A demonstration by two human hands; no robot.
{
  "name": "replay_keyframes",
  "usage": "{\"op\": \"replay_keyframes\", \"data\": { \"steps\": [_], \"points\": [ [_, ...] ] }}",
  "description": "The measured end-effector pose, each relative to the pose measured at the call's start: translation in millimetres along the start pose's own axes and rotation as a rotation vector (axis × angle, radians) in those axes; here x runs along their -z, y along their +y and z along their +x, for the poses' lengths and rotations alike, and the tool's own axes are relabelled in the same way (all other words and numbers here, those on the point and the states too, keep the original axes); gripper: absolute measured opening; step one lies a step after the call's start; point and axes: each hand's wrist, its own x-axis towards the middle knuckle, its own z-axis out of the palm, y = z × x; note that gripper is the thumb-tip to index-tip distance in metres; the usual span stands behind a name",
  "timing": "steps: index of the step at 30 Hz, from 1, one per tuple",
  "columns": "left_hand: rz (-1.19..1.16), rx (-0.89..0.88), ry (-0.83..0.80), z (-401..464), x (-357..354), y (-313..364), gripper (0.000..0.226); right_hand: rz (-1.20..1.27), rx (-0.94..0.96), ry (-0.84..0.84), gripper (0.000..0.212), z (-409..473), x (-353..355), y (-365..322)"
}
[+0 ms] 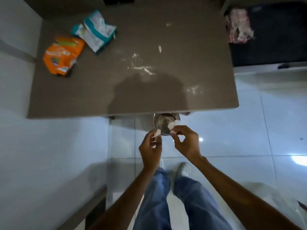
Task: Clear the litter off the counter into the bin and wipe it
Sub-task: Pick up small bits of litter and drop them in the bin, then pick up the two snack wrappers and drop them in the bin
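Note:
The brown counter (132,90) fills the upper middle. An orange snack wrapper (62,55) and a white-and-teal wrapper (95,30) lie at its far left. Small white paper scraps (159,48) and crumbs (141,67) are scattered mid-counter. A round metal bin (163,124) stands on the floor under the counter's near edge. Over its rim, my left hand (150,147) pinches a white paper scrap (157,133). My right hand (186,141) pinches another white scrap (172,127) over the bin.
A pink-and-white cloth (238,26) lies on a dark surface (274,39) to the counter's right. White tiled floor (232,130) surrounds my legs and shoes. A white wall and ledge run along the left.

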Motion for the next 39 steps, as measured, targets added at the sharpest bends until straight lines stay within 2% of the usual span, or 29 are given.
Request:
{"op": "replay_keyframes", "data": {
  "steps": [2,4,7,9,12,14,16,18,21,25,28,30,34,37,39],
  "points": [
    [-0.097,0.319,-0.086,30,-39,-45,0.025,-0.013,-0.185,-0.024,0.012,31,-39,46],
    [-0.214,0.564,-0.128,76,-78,-83,0.026,0.027,-0.372,-0.063,0.016,68,-75,85],
    [-0.272,0.736,-0.174,144,-133,-137,0.023,-0.003,-0.410,-0.104,0.016,119,-135,146],
    [-0.224,0.762,-0.291,174,-157,-160,0.011,-0.061,-0.396,-0.131,0.019,143,-162,176],
    [-0.087,0.692,-0.353,193,-172,-180,0.015,-0.094,-0.337,-0.188,0.034,156,-174,203],
    [-0.039,0.583,-0.338,191,-166,-179,0.038,-0.127,-0.309,-0.208,0.035,146,-160,197],
    [0.083,0.471,-0.340,170,-141,-152,0.051,-0.165,-0.271,-0.227,0.031,125,-130,168],
    [0.139,0.348,-0.350,134,-105,-105,0.048,-0.196,-0.201,-0.250,0.031,95,-92,120],
    [0.223,0.077,-0.340,70,-47,-25,0.044,-0.247,0.011,-0.258,0.041,45,-38,38],
    [0.315,-0.344,-0.066,6,27,70,0.031,-0.242,0.328,-0.147,0.033,0,20,-69],
    [0.352,-0.471,0.118,16,75,129,0.028,-0.181,0.471,-0.036,0.020,16,48,-145],
    [0.388,-0.527,0.218,49,100,159,0.031,-0.175,0.482,-0.008,0.021,51,49,-188],
    [0.448,-0.446,0.351,135,140,192,0.038,-0.251,0.450,-0.054,0.033,143,24,-264],
    [0.556,-0.343,0.297,204,164,195,0.049,-0.351,0.408,-0.071,0.043,207,-12,-304],
    [0.729,-0.253,0.218,251,177,196,0.057,-0.382,0.376,-0.087,0.048,241,-37,-322]
  ]
}}
